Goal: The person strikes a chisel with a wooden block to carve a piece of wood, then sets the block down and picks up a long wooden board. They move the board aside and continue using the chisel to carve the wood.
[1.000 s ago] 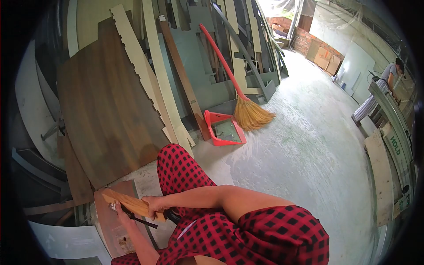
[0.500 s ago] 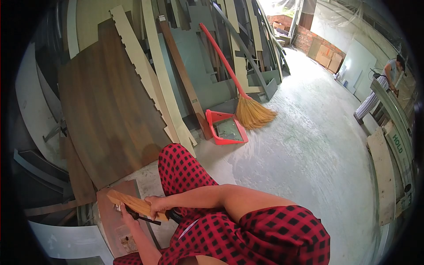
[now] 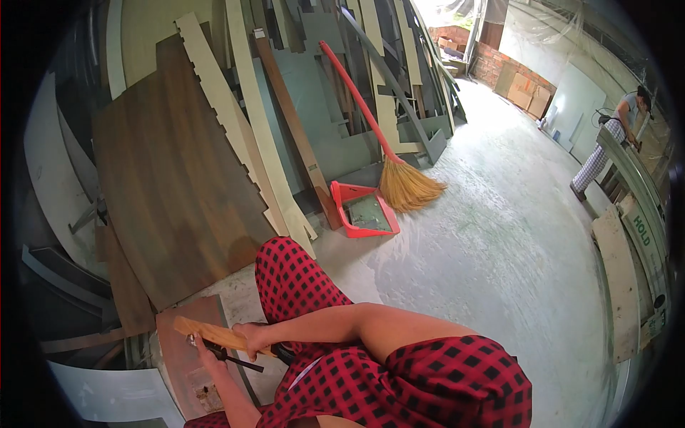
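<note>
At the lower left, my right hand [image 3: 250,337] is closed around a light-brown wooden piece [image 3: 207,329] that slants above a reddish-brown board [image 3: 178,367]. My left hand [image 3: 208,353], just below it, is wrapped round a dark bar-shaped tool [image 3: 244,363]. A shiny metal part shows by the fingertips at the tool's other end, close to the wood's underside. The tool's exact kind is too small to make out, as is whether it touches the wood. My checked trouser leg [image 3: 296,274] is beside the hands.
A large brown panel [image 3: 178,185] and several strips lean ahead. A red dustpan [image 3: 389,221] and a straw broom [image 3: 410,185] are on the concrete floor. At far right, a person [image 3: 606,143] stands near stacked boards [image 3: 615,278].
The wooden piece's far end has dipped slightly, and the dark tool has shifted a little down and right with my left hand. Both hands keep their hold.
</note>
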A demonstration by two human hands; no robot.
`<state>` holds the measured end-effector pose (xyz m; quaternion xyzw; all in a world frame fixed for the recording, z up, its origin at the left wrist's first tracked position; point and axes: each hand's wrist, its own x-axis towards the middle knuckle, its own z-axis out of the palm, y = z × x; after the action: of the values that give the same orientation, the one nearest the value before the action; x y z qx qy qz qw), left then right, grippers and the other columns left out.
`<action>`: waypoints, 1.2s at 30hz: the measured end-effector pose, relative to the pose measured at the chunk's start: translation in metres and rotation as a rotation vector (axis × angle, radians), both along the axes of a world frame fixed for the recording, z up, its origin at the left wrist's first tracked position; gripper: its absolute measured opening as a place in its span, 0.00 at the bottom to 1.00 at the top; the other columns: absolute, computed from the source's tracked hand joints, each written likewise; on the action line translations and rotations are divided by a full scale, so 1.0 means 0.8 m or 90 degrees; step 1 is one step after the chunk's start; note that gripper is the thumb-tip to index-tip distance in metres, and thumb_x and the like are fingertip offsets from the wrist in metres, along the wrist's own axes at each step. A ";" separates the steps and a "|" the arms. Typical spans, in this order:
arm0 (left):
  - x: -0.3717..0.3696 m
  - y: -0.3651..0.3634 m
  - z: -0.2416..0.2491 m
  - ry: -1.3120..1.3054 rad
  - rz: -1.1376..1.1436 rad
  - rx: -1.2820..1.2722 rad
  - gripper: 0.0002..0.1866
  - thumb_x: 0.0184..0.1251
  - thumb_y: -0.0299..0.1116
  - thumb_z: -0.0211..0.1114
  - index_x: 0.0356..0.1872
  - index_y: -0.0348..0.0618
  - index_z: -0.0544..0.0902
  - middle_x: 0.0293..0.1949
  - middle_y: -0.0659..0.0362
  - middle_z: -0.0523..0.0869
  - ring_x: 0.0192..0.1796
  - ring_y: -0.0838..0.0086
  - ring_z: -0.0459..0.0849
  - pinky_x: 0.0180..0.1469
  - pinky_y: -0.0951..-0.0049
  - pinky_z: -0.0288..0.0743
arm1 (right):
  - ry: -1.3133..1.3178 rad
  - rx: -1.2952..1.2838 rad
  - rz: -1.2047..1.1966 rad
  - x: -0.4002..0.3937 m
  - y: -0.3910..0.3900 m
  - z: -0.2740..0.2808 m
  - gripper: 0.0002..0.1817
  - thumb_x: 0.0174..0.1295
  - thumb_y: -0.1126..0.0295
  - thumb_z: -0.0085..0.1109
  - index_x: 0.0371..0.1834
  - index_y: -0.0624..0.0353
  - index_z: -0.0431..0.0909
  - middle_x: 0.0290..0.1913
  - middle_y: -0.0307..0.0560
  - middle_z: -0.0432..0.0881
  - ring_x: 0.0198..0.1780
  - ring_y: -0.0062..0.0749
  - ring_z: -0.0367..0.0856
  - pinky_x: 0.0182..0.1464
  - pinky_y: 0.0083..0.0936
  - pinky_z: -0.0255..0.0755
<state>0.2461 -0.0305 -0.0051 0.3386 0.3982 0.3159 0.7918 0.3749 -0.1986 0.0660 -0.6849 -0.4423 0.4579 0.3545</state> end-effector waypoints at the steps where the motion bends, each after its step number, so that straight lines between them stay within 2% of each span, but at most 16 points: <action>1: 0.002 -0.015 0.022 0.029 0.021 0.004 0.28 0.58 0.54 0.65 0.53 0.46 0.73 0.45 0.61 0.81 0.44 0.70 0.81 0.38 0.70 0.74 | -0.074 0.001 0.019 0.000 0.001 0.000 0.48 0.23 0.75 0.79 0.55 0.64 0.61 0.45 0.59 0.77 0.49 0.47 0.77 0.50 0.35 0.72; 2: -0.001 -0.024 0.036 0.062 0.045 0.009 0.29 0.57 0.56 0.65 0.53 0.47 0.74 0.45 0.62 0.81 0.43 0.72 0.81 0.36 0.71 0.73 | -0.072 0.002 0.019 -0.001 0.002 -0.004 0.48 0.23 0.75 0.79 0.55 0.64 0.61 0.45 0.59 0.77 0.49 0.47 0.77 0.50 0.35 0.72; 5: -0.004 -0.004 0.008 0.067 0.060 0.026 0.31 0.54 0.58 0.66 0.53 0.50 0.74 0.44 0.63 0.81 0.40 0.73 0.80 0.32 0.74 0.70 | -0.064 0.046 0.029 -0.003 0.004 -0.008 0.50 0.24 0.73 0.79 0.56 0.62 0.60 0.47 0.60 0.77 0.50 0.48 0.77 0.51 0.35 0.71; 8: -0.009 0.006 0.002 0.062 0.026 0.036 0.30 0.53 0.58 0.66 0.52 0.50 0.75 0.42 0.63 0.82 0.39 0.74 0.80 0.31 0.74 0.70 | -0.088 0.024 0.040 0.001 -0.007 0.015 0.51 0.24 0.72 0.79 0.58 0.62 0.59 0.47 0.60 0.77 0.51 0.49 0.76 0.51 0.34 0.71; 12: -0.007 -0.007 0.025 0.052 0.031 0.043 0.29 0.53 0.56 0.67 0.50 0.51 0.75 0.41 0.64 0.82 0.38 0.74 0.81 0.30 0.75 0.70 | -0.094 0.040 0.065 0.001 -0.001 0.001 0.53 0.24 0.70 0.79 0.60 0.62 0.57 0.47 0.60 0.76 0.52 0.50 0.76 0.51 0.35 0.71; 14: -0.007 -0.001 0.015 0.034 0.051 0.036 0.31 0.53 0.57 0.67 0.54 0.49 0.75 0.46 0.62 0.82 0.44 0.69 0.81 0.39 0.68 0.73 | -0.087 0.063 0.059 0.001 0.002 -0.010 0.54 0.24 0.70 0.79 0.60 0.62 0.57 0.48 0.60 0.76 0.53 0.50 0.76 0.51 0.35 0.70; 19: -0.010 0.005 0.011 0.026 0.060 0.029 0.30 0.55 0.54 0.66 0.55 0.48 0.74 0.49 0.61 0.80 0.48 0.68 0.80 0.44 0.67 0.73 | -0.060 0.072 0.064 -0.003 0.000 0.000 0.55 0.24 0.69 0.80 0.61 0.63 0.56 0.50 0.61 0.75 0.56 0.49 0.73 0.55 0.33 0.68; 23: -0.008 -0.002 0.016 -0.051 0.049 0.006 0.29 0.56 0.51 0.66 0.56 0.48 0.73 0.51 0.60 0.79 0.51 0.66 0.78 0.51 0.65 0.72 | -0.026 0.089 0.035 -0.007 0.014 -0.034 0.58 0.24 0.69 0.80 0.63 0.65 0.53 0.52 0.61 0.74 0.57 0.49 0.72 0.57 0.31 0.67; 26: -0.004 -0.005 0.017 -0.043 0.062 0.023 0.30 0.55 0.52 0.65 0.55 0.47 0.72 0.48 0.59 0.79 0.48 0.68 0.79 0.45 0.68 0.73 | -0.009 0.067 0.068 -0.007 0.017 -0.036 0.62 0.24 0.68 0.80 0.66 0.66 0.48 0.54 0.63 0.73 0.58 0.49 0.71 0.59 0.30 0.66; 29: -0.002 -0.006 0.015 -0.050 0.062 0.028 0.30 0.55 0.51 0.66 0.55 0.46 0.72 0.49 0.59 0.79 0.49 0.67 0.79 0.46 0.67 0.73 | -0.013 0.071 0.032 -0.008 0.015 -0.030 0.64 0.23 0.68 0.81 0.67 0.67 0.45 0.53 0.65 0.73 0.58 0.49 0.72 0.58 0.30 0.66; 31: -0.002 -0.008 0.015 -0.049 0.058 0.027 0.30 0.55 0.51 0.66 0.55 0.46 0.72 0.49 0.59 0.79 0.50 0.67 0.79 0.47 0.67 0.73 | -0.012 0.024 0.020 -0.007 0.005 -0.002 0.63 0.22 0.68 0.81 0.65 0.66 0.47 0.51 0.65 0.73 0.56 0.50 0.73 0.57 0.31 0.68; 36: -0.006 -0.002 0.009 -0.034 0.038 0.021 0.29 0.55 0.51 0.66 0.55 0.46 0.72 0.49 0.59 0.79 0.50 0.67 0.78 0.48 0.68 0.73 | -0.044 -0.017 0.051 -0.005 0.013 -0.015 0.58 0.22 0.69 0.81 0.61 0.65 0.53 0.50 0.62 0.75 0.54 0.49 0.75 0.54 0.33 0.69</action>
<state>0.2414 -0.0321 0.0021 0.3310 0.3817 0.3545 0.7868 0.3705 -0.1882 0.0542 -0.6868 -0.4752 0.4536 0.3109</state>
